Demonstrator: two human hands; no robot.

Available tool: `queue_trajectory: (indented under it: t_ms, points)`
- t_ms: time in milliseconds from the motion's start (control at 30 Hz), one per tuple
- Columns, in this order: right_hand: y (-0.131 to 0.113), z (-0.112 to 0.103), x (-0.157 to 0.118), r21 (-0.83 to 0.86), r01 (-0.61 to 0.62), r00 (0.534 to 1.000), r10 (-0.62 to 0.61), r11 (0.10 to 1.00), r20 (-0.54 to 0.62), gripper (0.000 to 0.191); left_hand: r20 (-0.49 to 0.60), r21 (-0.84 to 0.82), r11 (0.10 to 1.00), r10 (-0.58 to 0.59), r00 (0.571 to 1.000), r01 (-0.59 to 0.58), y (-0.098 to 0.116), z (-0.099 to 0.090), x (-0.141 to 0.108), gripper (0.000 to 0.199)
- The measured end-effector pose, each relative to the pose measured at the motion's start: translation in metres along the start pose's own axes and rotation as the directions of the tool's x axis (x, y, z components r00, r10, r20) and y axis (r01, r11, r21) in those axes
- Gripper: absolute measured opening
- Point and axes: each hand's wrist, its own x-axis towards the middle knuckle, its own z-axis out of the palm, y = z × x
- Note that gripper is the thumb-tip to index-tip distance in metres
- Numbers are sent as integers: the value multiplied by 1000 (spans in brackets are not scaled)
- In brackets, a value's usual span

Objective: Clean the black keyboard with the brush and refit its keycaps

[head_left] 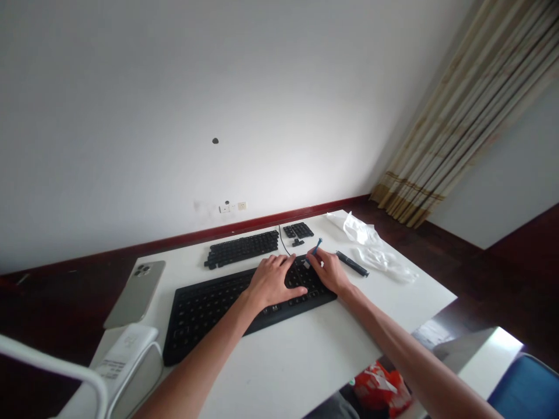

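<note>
A black keyboard base without its keycaps lies on the white table. My left hand rests on its middle-right part with the fingers spread. Near the base's right end, my right hand pinches a thin blue tool, whose lower end points down at the keyboard. Behind the base sit the removed black keycaps in rows, a smaller keycap block and a few loose keycaps. A thin black cable runs up from the base.
To the left are a phone and a white power strip. A black pen-like object lies right of my right hand, beside crumpled clear plastic. A red bag is below the table's front edge.
</note>
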Motion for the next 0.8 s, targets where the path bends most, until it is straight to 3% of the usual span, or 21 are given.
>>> queue_trajectory:
  t_ms: [133,267,367,500,700,800]
  points:
    - [-1,3,-3,-61,31,999,-30,998,17,29,130,57,998,-13,991,6,5,9,-5,132]
    - [-2,4,-6,-60,18,999,-21,998,-41,29,252,49,999,6,968,-19,-2,12,-7,153]
    - [-3,5,-6,-89,-11,997,4,996,-80,31,283,37,999,25,959,-37,-7,11,-9,154]
    - [-4,3,-6,-94,-12,1000,10,995,-20,31,256,23,999,38,966,-46,-8,12,-10,148]
    - [-1,-1,-3,-91,-26,998,22,996,-54,34,236,8,999,39,971,-43,-9,12,-11,141]
    - [-1,-2,-3,-94,-37,999,37,995,-3,35,228,15,999,46,972,-51,-9,12,-11,141]
